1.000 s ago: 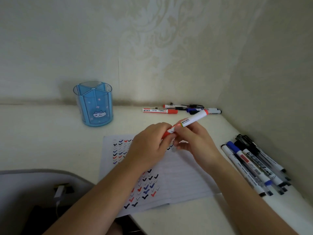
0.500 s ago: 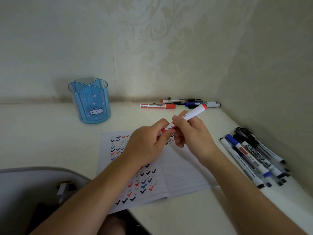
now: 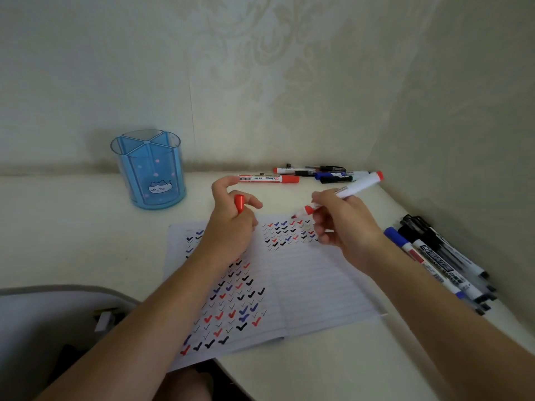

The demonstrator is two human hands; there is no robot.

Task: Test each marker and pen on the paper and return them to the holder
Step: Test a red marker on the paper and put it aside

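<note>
Head view: the pale desk (image 3: 72, 227) carries the open lined paper (image 3: 318, 285), already crowded with rows of red, blue and black ticks. The blue holder (image 3: 149, 172) stands at the back left, well apart from the paper, and looks empty. One batch of pens (image 3: 440, 261) lies along the right edge, another group (image 3: 312, 173) by the back wall. Of the hands, the right hand (image 3: 344, 224) grips a white marker (image 3: 356, 186), uncapped, its red nib pointing down at the top of the right page; whether it touches the sheet I cannot tell. The left hand (image 3: 231, 224) hovers or rests over the left page, fingers curled round the red cap (image 3: 239, 202). The step in hand seems to be testing this red marker; next it calls for a short tick in free space, then recapping and a reach left to the holder
</note>
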